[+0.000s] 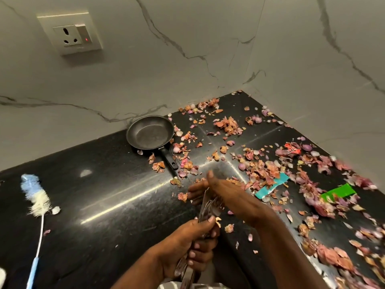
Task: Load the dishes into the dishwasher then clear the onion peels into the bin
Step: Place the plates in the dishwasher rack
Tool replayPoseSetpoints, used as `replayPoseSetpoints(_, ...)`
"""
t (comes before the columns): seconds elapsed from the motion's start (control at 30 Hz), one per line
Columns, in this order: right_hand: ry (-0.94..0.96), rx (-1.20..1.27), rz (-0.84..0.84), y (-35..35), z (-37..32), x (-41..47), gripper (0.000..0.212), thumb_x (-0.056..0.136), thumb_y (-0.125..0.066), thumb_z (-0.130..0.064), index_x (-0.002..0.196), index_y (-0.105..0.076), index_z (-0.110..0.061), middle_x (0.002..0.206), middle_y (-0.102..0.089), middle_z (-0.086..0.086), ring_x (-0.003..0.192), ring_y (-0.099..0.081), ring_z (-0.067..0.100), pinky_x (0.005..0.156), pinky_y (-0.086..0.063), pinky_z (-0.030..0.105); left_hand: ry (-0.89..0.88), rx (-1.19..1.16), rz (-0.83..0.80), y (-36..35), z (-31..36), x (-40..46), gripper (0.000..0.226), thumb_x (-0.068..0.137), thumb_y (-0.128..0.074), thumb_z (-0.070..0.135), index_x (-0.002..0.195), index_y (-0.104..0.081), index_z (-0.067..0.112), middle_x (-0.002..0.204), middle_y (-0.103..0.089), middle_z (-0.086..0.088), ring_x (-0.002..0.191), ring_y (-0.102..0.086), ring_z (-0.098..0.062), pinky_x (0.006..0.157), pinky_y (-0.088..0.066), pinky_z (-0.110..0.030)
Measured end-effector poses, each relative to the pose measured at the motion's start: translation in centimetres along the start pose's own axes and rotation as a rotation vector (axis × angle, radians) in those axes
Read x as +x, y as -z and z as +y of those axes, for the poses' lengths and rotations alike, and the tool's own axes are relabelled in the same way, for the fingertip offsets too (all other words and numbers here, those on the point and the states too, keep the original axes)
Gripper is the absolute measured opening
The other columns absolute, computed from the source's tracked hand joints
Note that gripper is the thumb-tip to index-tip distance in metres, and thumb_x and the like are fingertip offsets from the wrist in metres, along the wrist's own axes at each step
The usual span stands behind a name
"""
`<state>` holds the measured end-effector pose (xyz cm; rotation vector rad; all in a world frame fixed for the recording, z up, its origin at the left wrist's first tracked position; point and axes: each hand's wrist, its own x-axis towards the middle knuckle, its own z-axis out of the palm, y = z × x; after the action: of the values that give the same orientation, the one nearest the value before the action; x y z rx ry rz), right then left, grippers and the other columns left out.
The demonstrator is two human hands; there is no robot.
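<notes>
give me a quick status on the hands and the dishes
Left hand grips bundle of cutlery; right hand open against its tips. Frying pan on counter. Onion peels everywhere.

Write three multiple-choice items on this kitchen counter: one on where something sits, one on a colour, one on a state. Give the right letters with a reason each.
1. Where is the frying pan?
A. against the back wall
B. in the left hand
C. on the brush

2. What colour is the countertop?
A. white
B. black
C. green

3. What is the left hand doing?
A. lying flat
B. gripping cutlery
C. holding a peel

Answers:
1 A, the pan sits where counter meets wall.
2 B, the bare surface is glossy black.
3 B, its fingers curl round a bundle of cutlery, while the right hand touches the tips.
</notes>
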<state>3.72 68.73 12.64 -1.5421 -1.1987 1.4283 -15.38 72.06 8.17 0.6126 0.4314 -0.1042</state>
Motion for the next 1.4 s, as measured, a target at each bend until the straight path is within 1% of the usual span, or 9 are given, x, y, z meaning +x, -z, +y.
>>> replayPoseSetpoints(0.17,0.019,0.000,-0.036,-0.3,0.8,-0.3,0.070,0.106,-0.020,-0.061,0.131,-0.069,-0.017,0.122,-0.074,-0.001,0.117,-0.069,0.012,0.106,-0.051,0.037,0.017,0.109,0.091,-0.7,-0.3,0.9,0.036,0.088,-0.081,0.047,0.079,-0.060,0.019,0.062,-0.023,0.003,0.045,-0.020,-0.006,0.043,-0.017,-0.019)
replayPoseSetpoints(0.33,0.084,0.224,0.359,0.9,1.5,-0.7,0.063,0.103,-0.028,-0.061,0.126,-0.070,-0.020,0.118,-0.076,-0.002,0.111,-0.072,0.016,0.099,-0.055,0.041,-0.001,0.115,0.190,-1.7,0.3,2.3,0.038,0.097,-0.069,0.051,0.077,-0.057,0.021,0.066,-0.022,0.003,0.051,-0.015,-0.008,0.048,-0.013,-0.023)
replayPoseSetpoints(0.5,0.026,0.115,0.675,-0.4,4.2,-2.0,0.046,0.102,-0.048,-0.063,0.106,-0.069,-0.022,0.101,-0.070,0.014,0.097,-0.066,0.036,0.087,-0.054,0.064,-0.297,-0.203,0.421,-2.3,1.2,5.9,0.040,0.095,-0.064,0.031,0.062,-0.044,0.022,0.051,-0.024,0.007,0.036,-0.022,-0.005,0.033,-0.020,-0.018)
replayPoseSetpoints(0.67,-0.154,0.067,0.570,-3.5,7.0,-4.6,0.032,0.099,-0.056,-0.062,0.118,-0.065,-0.038,0.101,-0.074,-0.011,0.094,-0.069,0.003,0.093,-0.057,0.043,-0.405,-0.302,0.575,-3.3,2.6,8.7,0.039,0.091,-0.059,0.020,0.053,-0.052,0.020,0.054,-0.042,0.002,0.051,-0.043,-0.015,0.057,-0.044,-0.031)
replayPoseSetpoints(0.77,-0.263,-0.083,0.460,-4.8,7.6,-6.5,0.048,0.097,-0.052,-0.069,0.135,-0.053,-0.039,0.105,-0.068,-0.013,0.092,-0.064,0.003,0.082,-0.052,0.028,-0.334,-0.201,0.565,-3.9,2.0,10.1,0.041,0.095,-0.057,0.019,0.055,-0.067,0.017,0.063,-0.059,0.000,0.057,-0.060,-0.014,0.059,-0.055,-0.026)
replayPoseSetpoints(0.9,-0.369,0.011,0.655,-6.7,8.4,-9.2,0.030,0.101,-0.052,-0.061,0.111,-0.060,-0.033,0.092,-0.068,-0.007,0.076,-0.063,0.003,0.062,-0.046,0.024,-0.146,0.054,0.453,-4.2,-0.2,12.2,0.029,0.099,-0.057,0.021,0.072,-0.064,0.014,0.068,-0.065,0.000,0.069,-0.066,-0.013,0.067,-0.056,-0.028)
replayPoseSetpoints(1.07,-0.444,0.254,0.844,-9.1,10.0,-13.4,0.027,0.102,-0.057,-0.047,0.099,-0.066,-0.022,0.084,-0.071,0.002,0.068,-0.066,0.011,0.062,-0.057,0.040,0.181,0.258,0.176,-5.7,-3.7,13.4,0.045,0.099,-0.058,0.030,0.057,-0.048,0.016,0.074,-0.063,-0.006,0.077,-0.063,-0.020,0.084,-0.049,-0.040)
replayPoseSetpoints(1.23,-0.363,0.633,0.944,-12.2,9.8,-16.5,0.025,0.108,-0.050,-0.030,0.100,-0.062,-0.009,0.074,-0.065,0.005,0.055,-0.053,0.015,0.047,-0.040,0.023,0.306,0.468,0.071,-8.9,-6.9,12.6,0.039,0.099,-0.058,0.036,0.076,-0.072,0.008,0.080,-0.068,-0.008,0.079,-0.066,-0.022,0.080,-0.051,-0.040)
replayPoseSetpoints(1.4,-0.368,0.708,1.089,-14.8,10.3,-21.3,0.022,0.107,-0.049,-0.034,0.093,-0.056,-0.018,0.065,-0.051,-0.002,0.044,-0.041,0.006,0.041,-0.031,0.021,0.376,0.530,-0.109,-12.4,-10.5,10.7,0.041,0.104,-0.051,0.037,0.092,-0.068,0.001,0.086,-0.068,-0.015,0.078,-0.066,-0.024,0.073,-0.054,-0.034)
